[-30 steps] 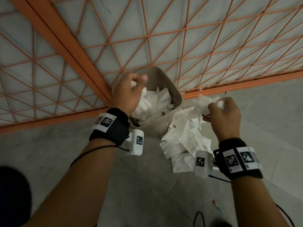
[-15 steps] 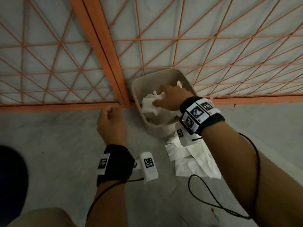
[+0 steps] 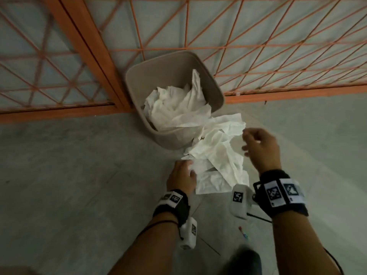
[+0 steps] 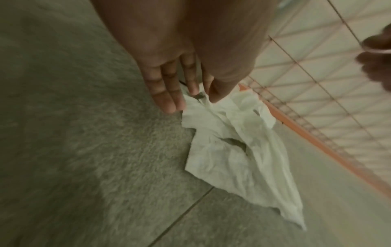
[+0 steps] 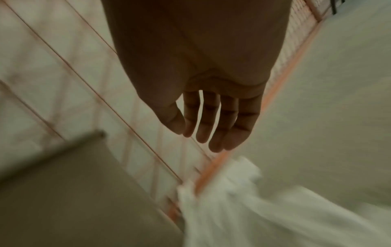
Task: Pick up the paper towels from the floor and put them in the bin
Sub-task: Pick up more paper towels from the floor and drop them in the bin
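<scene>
Roughly half done, by the look of it. Already in the bin (image 3: 215, 90): a crumpled heap of towels (image 3: 174, 108), filling it near to the rim, with one sheet draped over the front edge. Still on the floor (image 3: 69, 175), touching the bin's front right corner and spreading toward the camera: a loose pile (image 3: 216, 155) of several overlapping sheets. Left hand (image 3: 181, 175) down at the pile's near-left edge, thumb and fingertips (image 4: 175, 103) pinching a bunched corner of a sheet, which hangs crumpled below them in the left wrist view. Right hand (image 3: 260, 147) held above the pile's right side, fingers (image 5: 213, 127) apart and relaxed, clamped on nothing, apparently ready for the next grab. Left to do: lift the pinched sheet and the rest of the pile into the bin, likely in a few handfuls, then press down or tuck in the overhanging sheet, given how full the bin looks. Orange fence (image 3: 278, 48) right behind the bin.
</scene>
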`<state>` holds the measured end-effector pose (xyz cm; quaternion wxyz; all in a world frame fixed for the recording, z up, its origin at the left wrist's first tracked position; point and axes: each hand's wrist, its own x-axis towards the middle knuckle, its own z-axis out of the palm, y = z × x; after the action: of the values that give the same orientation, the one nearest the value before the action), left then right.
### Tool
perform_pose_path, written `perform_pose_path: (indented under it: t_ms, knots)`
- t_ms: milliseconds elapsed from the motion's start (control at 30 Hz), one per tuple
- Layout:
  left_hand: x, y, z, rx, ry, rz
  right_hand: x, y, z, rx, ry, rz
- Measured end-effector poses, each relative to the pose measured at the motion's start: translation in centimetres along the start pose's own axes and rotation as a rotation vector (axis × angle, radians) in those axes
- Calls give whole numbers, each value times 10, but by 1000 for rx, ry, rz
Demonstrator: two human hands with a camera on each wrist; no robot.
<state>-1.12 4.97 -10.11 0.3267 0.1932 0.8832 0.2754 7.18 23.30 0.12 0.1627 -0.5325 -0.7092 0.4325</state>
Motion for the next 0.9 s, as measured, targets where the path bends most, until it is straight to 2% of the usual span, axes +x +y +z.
perform_pose_path:
  t_ms: [100,167,300,433,500,633,700,900]
  knots:
    - [18,11,11,127,50,179,-7,59,19,-170,-101,132]
    - [29,16,11,177,55,225,-12,80,34,-316,-160,189]
    - [47,17,13,299,3,224,-14,108,49,-442,-240,249]
    - [54,14,13,515,-173,180,-12,114,48,-516,-284,250]
    - [55,11,13,552,-151,207,-11,109,40,-443,-221,232]
    - [54,15,17,437,68,399,-10,91,17,-191,-88,220]
    - [54,26,21,414,122,458,-12,82,6,-69,-49,237]
    - [73,45,32,533,2,409,-11,51,-24,77,-5,184]
